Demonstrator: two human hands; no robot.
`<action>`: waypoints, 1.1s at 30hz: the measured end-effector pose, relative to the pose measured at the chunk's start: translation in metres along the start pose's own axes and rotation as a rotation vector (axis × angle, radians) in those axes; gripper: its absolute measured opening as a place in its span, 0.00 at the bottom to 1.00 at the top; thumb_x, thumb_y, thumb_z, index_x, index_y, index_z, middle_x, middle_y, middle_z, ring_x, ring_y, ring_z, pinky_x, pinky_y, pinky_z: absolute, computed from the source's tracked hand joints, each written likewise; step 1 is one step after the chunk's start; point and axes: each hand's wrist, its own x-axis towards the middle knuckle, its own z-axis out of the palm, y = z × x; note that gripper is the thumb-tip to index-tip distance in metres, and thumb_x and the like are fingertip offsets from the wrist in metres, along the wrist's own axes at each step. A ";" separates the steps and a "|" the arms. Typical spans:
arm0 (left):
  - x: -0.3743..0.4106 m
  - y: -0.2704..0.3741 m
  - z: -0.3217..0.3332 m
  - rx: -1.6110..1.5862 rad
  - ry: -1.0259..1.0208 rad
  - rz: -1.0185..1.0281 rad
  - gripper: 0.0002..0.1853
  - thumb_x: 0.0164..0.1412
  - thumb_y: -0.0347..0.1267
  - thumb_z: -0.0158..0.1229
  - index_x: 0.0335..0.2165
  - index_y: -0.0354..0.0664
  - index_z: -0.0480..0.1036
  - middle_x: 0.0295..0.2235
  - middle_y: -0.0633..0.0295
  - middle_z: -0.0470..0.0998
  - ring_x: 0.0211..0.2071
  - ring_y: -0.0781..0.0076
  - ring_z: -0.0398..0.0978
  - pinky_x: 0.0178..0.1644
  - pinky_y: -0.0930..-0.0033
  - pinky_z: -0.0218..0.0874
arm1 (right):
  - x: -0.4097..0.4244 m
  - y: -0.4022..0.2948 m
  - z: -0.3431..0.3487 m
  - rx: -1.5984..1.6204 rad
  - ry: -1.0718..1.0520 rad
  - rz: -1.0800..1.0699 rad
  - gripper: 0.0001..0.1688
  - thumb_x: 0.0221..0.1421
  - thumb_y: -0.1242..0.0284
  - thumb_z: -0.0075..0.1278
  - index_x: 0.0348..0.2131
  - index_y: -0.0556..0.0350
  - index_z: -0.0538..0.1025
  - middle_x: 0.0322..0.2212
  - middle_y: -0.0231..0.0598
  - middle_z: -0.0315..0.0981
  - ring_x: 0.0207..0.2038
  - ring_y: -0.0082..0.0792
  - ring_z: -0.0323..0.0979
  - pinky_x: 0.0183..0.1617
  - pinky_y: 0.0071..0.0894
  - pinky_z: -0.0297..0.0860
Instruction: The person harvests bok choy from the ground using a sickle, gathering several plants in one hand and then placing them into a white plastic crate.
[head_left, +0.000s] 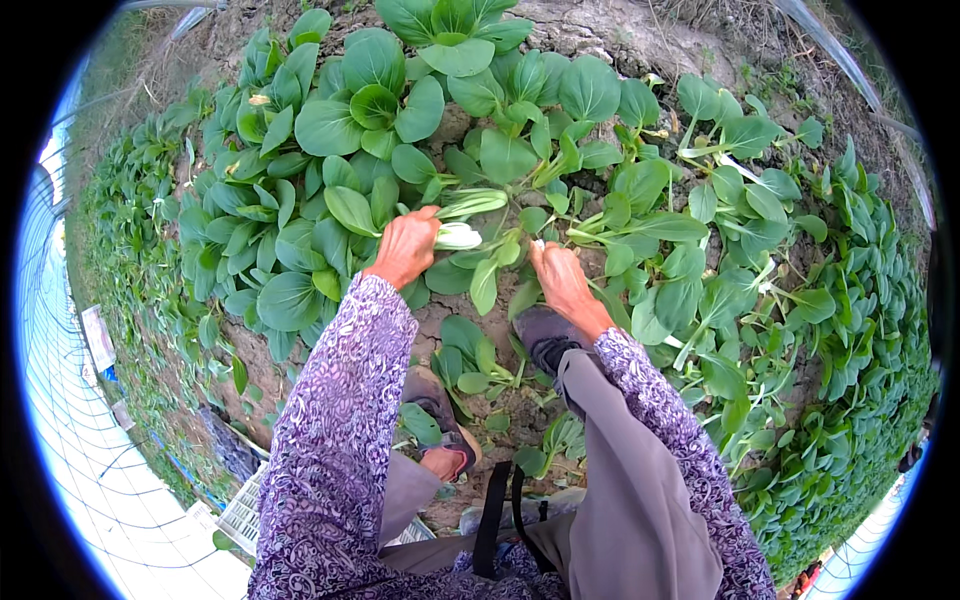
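My left hand (409, 246) is closed around a bok choy plant, whose white cut-looking base (459, 236) points right out of my fist. Just above it lies a pale green bunch of bok choy stalks (472, 202); whether my fingers touch it is unclear. My right hand (564, 286) is lower right of that base, its fingers curled in close to loose leaves and soil. A small whitish spot shows at its fingertips, too small to identify. Leafy bok choy plants (371, 112) stand in front of both hands.
Loose bok choy leaves and stalks (675, 315) litter the ground at right. My shoes (544, 337) stand on bare soil among small plants. A white plastic crate (244, 510) is at lower left. Dense planted rows (862, 465) run along the right, and netting (97, 480) borders the left.
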 end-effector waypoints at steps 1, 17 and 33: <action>-0.002 0.003 -0.004 -0.022 0.101 0.063 0.10 0.36 0.18 0.51 0.25 0.30 0.71 0.40 0.49 0.70 0.34 0.51 0.71 0.35 0.60 0.64 | -0.001 -0.003 -0.006 0.047 0.043 0.025 0.23 0.57 0.63 0.36 0.23 0.69 0.66 0.15 0.61 0.64 0.21 0.58 0.65 0.25 0.49 0.62; -0.086 0.108 -0.064 0.087 0.339 0.147 0.09 0.42 0.24 0.53 0.28 0.32 0.70 0.42 0.53 0.68 0.36 0.66 0.69 0.24 0.74 0.66 | -0.019 -0.059 -0.067 1.365 0.051 0.146 0.23 0.39 0.73 0.57 0.34 0.61 0.63 0.25 0.35 0.65 0.19 0.20 0.64 0.16 0.16 0.65; -0.058 0.156 -0.071 -0.112 0.301 0.256 0.23 0.48 0.32 0.50 0.46 0.46 0.64 0.50 0.47 0.60 0.55 0.57 0.55 0.58 0.49 0.41 | -0.044 -0.036 -0.077 1.196 0.035 0.114 0.19 0.37 0.78 0.57 0.30 0.58 0.64 0.22 0.36 0.69 0.21 0.23 0.68 0.16 0.19 0.66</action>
